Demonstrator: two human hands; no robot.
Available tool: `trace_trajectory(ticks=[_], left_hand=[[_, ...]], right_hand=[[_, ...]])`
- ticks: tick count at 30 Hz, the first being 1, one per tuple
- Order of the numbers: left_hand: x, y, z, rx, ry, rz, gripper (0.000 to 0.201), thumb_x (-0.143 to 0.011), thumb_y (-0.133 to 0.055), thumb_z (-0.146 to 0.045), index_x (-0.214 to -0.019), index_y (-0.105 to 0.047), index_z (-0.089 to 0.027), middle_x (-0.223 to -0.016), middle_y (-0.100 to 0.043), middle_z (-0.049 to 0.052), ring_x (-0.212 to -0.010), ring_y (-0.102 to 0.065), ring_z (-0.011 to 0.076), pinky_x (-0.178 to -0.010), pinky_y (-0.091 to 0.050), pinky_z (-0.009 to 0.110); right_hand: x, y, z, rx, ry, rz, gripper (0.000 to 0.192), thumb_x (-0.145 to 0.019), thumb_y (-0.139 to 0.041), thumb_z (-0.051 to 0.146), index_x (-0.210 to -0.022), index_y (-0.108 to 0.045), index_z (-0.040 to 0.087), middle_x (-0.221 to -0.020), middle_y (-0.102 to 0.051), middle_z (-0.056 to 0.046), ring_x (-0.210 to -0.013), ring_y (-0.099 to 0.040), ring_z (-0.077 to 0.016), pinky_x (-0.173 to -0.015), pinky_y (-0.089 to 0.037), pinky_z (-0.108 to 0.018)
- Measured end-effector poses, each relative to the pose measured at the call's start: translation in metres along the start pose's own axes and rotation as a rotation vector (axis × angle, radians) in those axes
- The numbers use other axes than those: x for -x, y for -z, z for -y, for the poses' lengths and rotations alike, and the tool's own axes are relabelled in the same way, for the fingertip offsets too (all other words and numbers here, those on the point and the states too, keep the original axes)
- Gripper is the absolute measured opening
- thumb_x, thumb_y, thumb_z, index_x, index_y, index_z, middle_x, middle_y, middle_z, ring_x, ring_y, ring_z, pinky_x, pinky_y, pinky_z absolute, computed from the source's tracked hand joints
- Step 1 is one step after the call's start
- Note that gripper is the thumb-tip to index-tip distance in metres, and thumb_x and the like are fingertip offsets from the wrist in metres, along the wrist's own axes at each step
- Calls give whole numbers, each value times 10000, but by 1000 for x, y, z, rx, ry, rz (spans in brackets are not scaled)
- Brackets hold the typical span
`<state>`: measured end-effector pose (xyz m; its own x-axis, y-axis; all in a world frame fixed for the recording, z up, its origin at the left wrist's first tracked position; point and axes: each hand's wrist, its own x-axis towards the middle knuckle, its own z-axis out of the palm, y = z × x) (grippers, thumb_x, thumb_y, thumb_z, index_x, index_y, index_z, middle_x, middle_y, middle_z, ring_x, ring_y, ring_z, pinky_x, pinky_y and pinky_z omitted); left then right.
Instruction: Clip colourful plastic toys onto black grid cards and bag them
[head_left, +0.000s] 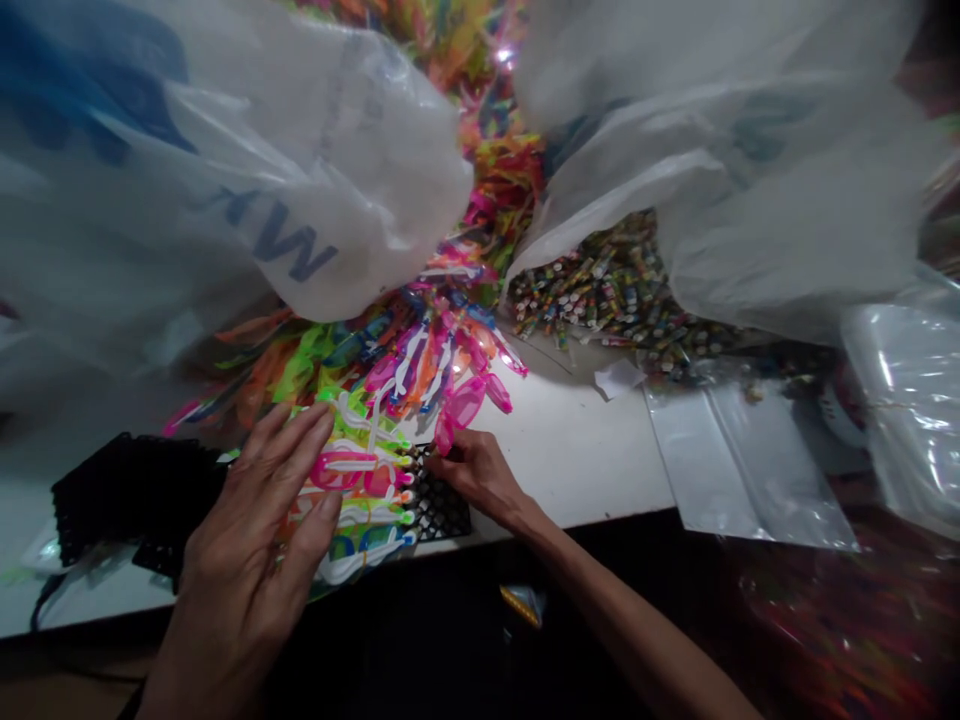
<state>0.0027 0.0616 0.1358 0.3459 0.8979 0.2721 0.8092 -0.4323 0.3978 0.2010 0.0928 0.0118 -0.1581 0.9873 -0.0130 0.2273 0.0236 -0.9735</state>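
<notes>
Up front, the left hand (259, 530) lies spread flat on toy glasses (367, 480) stacked on a black tray (442, 510). The right hand (480, 475) pinches pink glasses (461, 405) beside them. Behind, an open white bag (750, 170) spills small colourful tubes (607, 290).

Bare surface (570, 450) lies open right of the hands; plastic bags (315, 170) crowd the far side, flat clear pouches (742, 460) block the near right.

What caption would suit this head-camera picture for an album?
Left hand flat on stacked toy glasses over a black tray; right hand pinching a pink pair.
</notes>
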Motion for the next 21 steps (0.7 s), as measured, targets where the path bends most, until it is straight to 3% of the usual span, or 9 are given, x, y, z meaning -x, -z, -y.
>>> trace_trajectory(ticks=[8, 13, 17, 21], left_hand=[[2, -2, 0, 6, -3, -29, 487, -920, -414, -298, -1401, -343, -311, -1461, -376, -49, -1387, -267, 215, -1179, -223, 398], [2, -5, -2, -39, -31, -33, 490, -919, -405, -288, -1404, -339, -278, -1471, -362, -28, -1395, -249, 209, -1172, -222, 375], [-5, -4, -4, -139, -154, -36, 485, -909, -412, -261, -1391, -362, -279, -1514, -275, -16, -1395, -249, 214, -1168, -213, 369], [-8, -6, -1, -200, -230, -31, 451, -915, -405, -288, -1366, -396, -296, -1444, -404, -41, -1368, -307, 184, -1163, -232, 360]], right_hand=[[-2, 4, -12, 42, -8, 9, 155, -742, -578, 188, -611, -502, 155, -554, -393, 59, -533, -357, -76, -501, -239, -194], [-7, -3, -1, 508, 145, 154, 89, -751, -545, 88, -684, -571, 139, -671, -549, -2, -602, -467, -108, -557, -293, -217], [-5, -19, 12, 792, 123, 220, 175, -834, -470, 98, -874, -637, 131, -841, -641, -77, -662, -553, -149, -572, -326, -244], [-13, -1, 14, 654, 191, 308, 148, -800, -575, 146, -922, -657, 157, -855, -656, -45, -750, -591, -149, -637, -389, -219]])
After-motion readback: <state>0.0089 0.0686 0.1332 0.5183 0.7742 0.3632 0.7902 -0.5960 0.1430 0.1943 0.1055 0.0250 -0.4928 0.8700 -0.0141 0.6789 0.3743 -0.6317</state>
